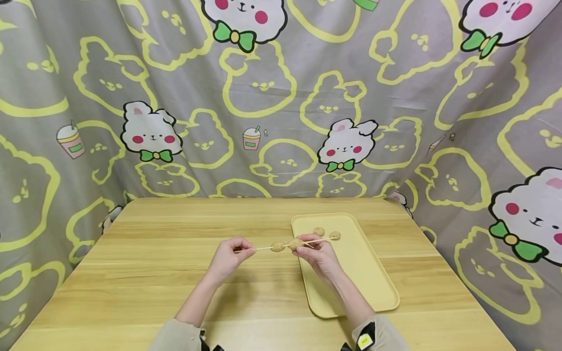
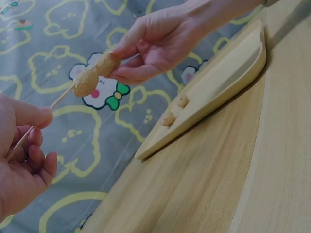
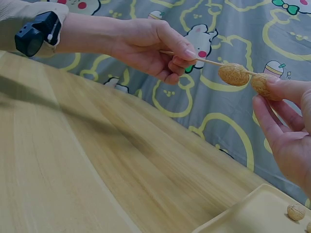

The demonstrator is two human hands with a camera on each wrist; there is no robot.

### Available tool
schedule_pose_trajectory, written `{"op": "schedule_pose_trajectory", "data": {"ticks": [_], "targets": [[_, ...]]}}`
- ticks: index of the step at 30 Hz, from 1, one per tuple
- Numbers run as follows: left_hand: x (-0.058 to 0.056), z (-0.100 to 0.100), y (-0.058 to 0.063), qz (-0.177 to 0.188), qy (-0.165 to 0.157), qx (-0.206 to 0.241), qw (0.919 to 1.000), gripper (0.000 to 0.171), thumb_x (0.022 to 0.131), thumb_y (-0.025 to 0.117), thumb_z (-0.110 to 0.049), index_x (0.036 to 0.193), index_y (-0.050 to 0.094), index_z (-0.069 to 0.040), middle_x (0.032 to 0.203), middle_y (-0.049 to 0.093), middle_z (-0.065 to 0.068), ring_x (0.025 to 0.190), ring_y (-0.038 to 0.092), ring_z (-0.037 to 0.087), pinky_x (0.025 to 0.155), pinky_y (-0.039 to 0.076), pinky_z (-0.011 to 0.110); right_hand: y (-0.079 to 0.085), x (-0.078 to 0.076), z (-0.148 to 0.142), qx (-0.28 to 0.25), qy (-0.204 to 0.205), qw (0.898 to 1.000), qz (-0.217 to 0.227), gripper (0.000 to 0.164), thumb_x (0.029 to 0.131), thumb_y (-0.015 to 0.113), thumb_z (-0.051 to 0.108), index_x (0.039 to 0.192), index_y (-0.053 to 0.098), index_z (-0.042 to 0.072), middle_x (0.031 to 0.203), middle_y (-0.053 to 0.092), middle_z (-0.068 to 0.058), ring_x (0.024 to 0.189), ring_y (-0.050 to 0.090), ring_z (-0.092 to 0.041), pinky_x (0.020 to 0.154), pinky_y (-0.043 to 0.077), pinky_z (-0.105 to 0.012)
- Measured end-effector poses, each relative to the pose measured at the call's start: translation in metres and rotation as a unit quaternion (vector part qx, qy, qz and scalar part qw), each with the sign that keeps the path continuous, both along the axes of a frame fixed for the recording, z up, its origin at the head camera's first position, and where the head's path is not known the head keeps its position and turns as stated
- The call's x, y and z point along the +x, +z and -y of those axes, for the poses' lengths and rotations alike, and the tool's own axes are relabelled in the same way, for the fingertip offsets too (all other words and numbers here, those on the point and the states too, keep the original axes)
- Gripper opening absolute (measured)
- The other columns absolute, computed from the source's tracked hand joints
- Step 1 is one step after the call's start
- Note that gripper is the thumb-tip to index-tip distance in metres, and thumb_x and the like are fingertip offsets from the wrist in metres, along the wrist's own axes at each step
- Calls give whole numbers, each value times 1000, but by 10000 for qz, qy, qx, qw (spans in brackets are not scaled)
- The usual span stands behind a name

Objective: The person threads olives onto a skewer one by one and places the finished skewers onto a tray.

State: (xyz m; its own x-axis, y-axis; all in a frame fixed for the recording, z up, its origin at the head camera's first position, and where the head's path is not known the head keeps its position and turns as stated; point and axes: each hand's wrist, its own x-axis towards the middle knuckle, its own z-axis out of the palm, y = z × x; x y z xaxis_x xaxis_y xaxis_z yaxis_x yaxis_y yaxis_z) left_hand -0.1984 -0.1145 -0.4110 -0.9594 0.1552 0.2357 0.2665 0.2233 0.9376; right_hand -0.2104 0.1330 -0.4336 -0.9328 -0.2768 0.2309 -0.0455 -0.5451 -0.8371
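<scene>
A thin wooden skewer is held up level above the table, its left end pinched between the thumb and fingers of my left hand. Threaded on it is a tan, wrinkled meatball. Beside that one, a second meatball is also on the skewer, pinched between the thumb and fingers of my right hand. The skewer's other end shows past my right fingers in the head view. Two loose meatballs, one nearer the tray's middle and one to its left, lie on the tray.
A shallow yellow tray sits on the right half of the wooden table, partly under my right forearm. A grey curtain with cartoon prints hangs behind and along both sides of the table.
</scene>
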Motion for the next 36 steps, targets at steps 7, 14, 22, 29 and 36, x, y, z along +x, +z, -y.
{"op": "schedule_pose_trajectory", "data": {"ticks": [7,14,22,29,36], "targets": [[2,-1,-1,204,-63,-122,9997,4,82,68,-4,80,67,0,78,63,5,72,54,13,63,43,25,-1,2,-1,175,-88,9997,177,34,81,49,-19,92,66,8,88,61,-6,81,63,-15,80,50,-29],[1,1,-3,97,-371,-166,9991,13,83,67,-8,90,68,3,88,64,9,79,57,13,67,46,25,0,2,-4,209,5,9998,73,33,82,49,-18,94,65,9,89,62,-6,83,63,-15,81,50,-29],[1,1,-4,-114,-360,-293,9989,9,83,66,-3,86,68,5,81,63,7,68,53,8,59,43,21,-4,0,-5,235,96,9996,83,32,83,48,-19,96,62,7,90,60,-7,84,63,-15,82,50,-29],[2,-1,-6,-60,-129,-165,9998,5,84,65,-2,83,67,3,80,62,7,68,53,9,60,43,22,-6,-1,-6,359,155,9992,109,28,84,49,-15,108,55,-1,95,56,-8,86,62,-17,82,50,-31],[2,1,-3,-84,20,-146,9999,5,83,67,-3,84,68,2,83,63,7,74,56,11,65,46,23,-7,-3,-16,889,-228,9956,195,29,86,51,-10,114,49,-7,98,59,-7,88,61,-18,79,51,-31]]}}
